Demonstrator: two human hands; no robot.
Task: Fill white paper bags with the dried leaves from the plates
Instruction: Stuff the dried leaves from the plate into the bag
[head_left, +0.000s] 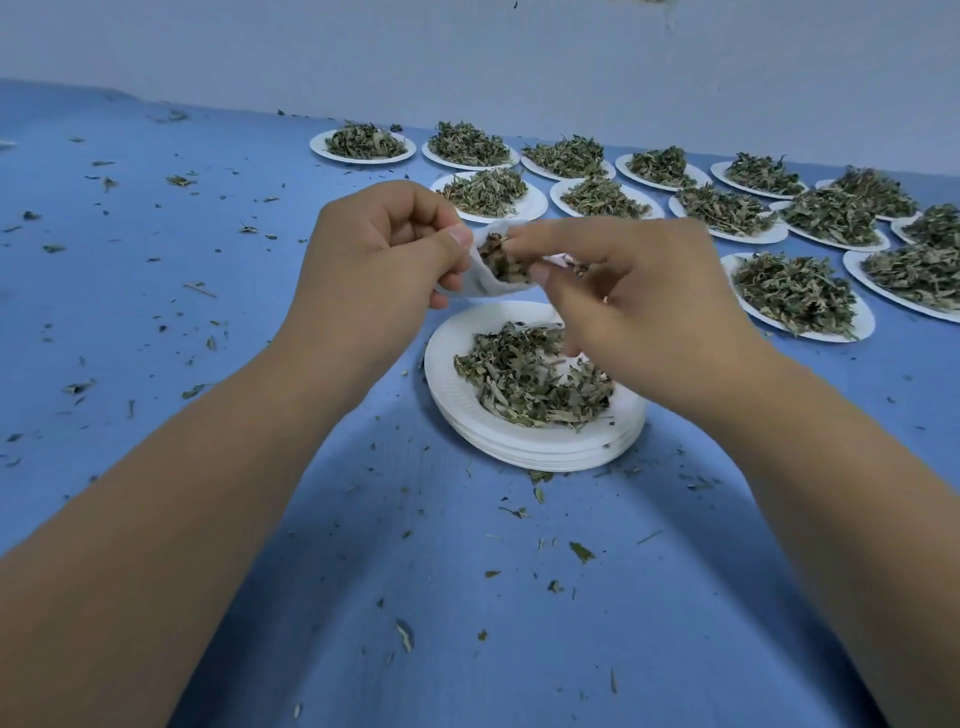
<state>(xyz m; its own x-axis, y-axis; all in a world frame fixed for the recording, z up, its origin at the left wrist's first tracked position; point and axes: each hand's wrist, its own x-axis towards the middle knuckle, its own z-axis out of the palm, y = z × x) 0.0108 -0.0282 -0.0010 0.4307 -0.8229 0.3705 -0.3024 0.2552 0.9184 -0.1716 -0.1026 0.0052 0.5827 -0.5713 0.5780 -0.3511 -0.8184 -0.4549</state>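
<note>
My left hand (384, 254) grips a small white paper bag (480, 278) by its left rim and holds its mouth open above the near plate. Dried leaves (496, 257) show inside the bag's mouth. My right hand (623, 291) pinches the bag's right rim between thumb and forefinger, its other fingers hanging loosely curled. Right below stands a stack of white paper plates (457, 410), and the top one carries a heap of dried green leaves (530, 384).
Several more white plates heaped with dried leaves (797, 296) stand in rows at the back and right, one of them at the far left of the row (363, 143). Leaf crumbs are scattered over the blue table cloth (156, 291). A pale wall rises behind.
</note>
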